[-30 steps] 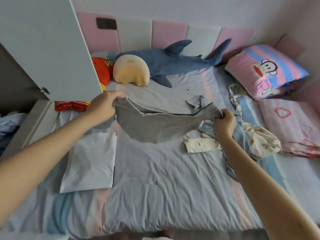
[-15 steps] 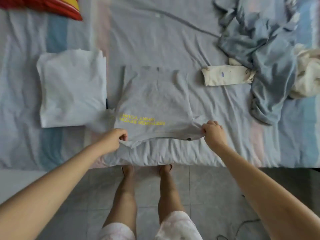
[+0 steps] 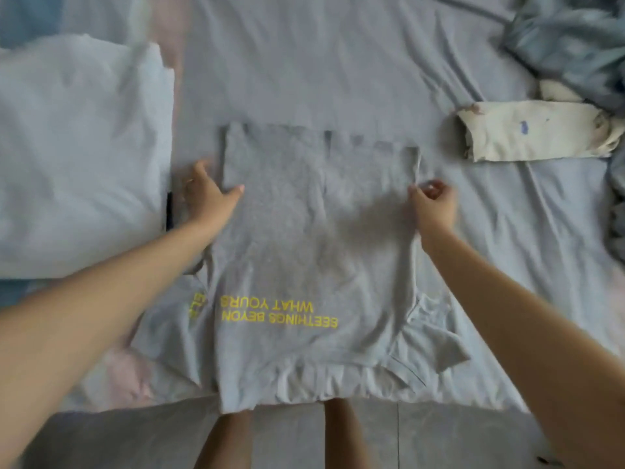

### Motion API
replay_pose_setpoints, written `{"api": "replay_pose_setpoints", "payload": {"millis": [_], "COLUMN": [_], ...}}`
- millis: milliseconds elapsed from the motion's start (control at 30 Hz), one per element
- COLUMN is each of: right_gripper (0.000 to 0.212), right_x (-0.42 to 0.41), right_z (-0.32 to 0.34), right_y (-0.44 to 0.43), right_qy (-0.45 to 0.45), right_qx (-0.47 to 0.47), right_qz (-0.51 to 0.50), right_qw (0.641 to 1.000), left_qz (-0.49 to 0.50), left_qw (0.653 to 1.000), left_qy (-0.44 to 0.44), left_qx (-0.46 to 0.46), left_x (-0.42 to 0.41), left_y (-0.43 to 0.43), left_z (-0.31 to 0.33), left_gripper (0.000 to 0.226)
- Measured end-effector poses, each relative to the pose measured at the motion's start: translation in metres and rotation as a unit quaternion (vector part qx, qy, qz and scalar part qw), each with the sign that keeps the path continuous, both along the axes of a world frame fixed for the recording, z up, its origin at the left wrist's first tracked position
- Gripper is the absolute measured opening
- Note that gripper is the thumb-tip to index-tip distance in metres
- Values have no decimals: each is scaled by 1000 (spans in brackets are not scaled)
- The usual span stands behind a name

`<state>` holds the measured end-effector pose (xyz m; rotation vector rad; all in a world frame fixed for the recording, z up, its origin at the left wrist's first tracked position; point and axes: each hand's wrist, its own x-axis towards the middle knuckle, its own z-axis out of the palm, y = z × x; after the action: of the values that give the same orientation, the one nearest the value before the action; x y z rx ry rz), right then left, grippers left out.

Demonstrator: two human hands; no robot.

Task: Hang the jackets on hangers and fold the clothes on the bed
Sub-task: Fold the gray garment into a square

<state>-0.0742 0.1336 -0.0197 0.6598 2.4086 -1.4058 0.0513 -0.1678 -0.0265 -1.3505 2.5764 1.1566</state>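
A grey T-shirt with yellow lettering lies spread flat on the bed, its collar end at the near edge. My left hand rests flat on the shirt's left side, thumb on the cloth. My right hand pinches the shirt's right edge with curled fingers. A folded pale blue garment lies to the left. A folded cream garment lies at the right, next to a crumpled blue garment.
The bed's near edge runs across the bottom, with grey tiled floor and my bare legs below it. A dark narrow object peeks out beside the pale blue garment.
The grey shirt went from held up in the air to flat on the bed. Both hands have moved from its near end up to its two sides.
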Motion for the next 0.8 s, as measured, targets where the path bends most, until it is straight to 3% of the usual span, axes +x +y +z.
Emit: {"api": "replay_pose_setpoints", "payload": {"millis": [67,133,200,333,500,567,633,667,700,733,767,800], "right_gripper": [39,30,15,10,16,32,51,55,56,57,58,61], "right_x": [-31,-45,-48,-59,-82,-78,-60,-50,-42,-39,-41,-47], "right_z": [-8,-22,-22,-7,3,-3,-8,-12,-19,-27,-32,-37], "right_y": [-21,-38,-47,-49,-54,-59,-68,-74,-78,-79,-77,-74], "right_qy": [32,71,102,158,196,197,237,289,333,357,356,332], "right_qx": [2,32,61,90,108,197,272,274,266,270,283,298], "right_qz": [11,4,-17,-67,-15,32,168,293,430,537,595,609], "right_qw": [999,997,993,981,974,960,917,869,796,715,663,656], "left_qz": [43,48,44,44,9,-27,-131,-214,-308,-386,-423,-418], "left_qw": [994,987,986,975,979,980,946,921,892,864,850,853], "left_qy": [86,131,146,217,193,135,107,121,128,105,63,1], "left_qx": [58,80,61,-3,-62,-145,-277,-302,-307,-305,-309,-312], "left_x": [-31,-53,-65,-85,-112,-110,-99,-93,-89,-86,-87,-91], "left_y": [-1,1,4,-14,-39,-33,-13,1,13,21,20,13], "left_z": [-8,-14,-9,1,-1,-3,-6,-7,-10,-14,-18,-24], "left_gripper": [78,78,70,50,36,42,49,51,52,55,58,61]}}
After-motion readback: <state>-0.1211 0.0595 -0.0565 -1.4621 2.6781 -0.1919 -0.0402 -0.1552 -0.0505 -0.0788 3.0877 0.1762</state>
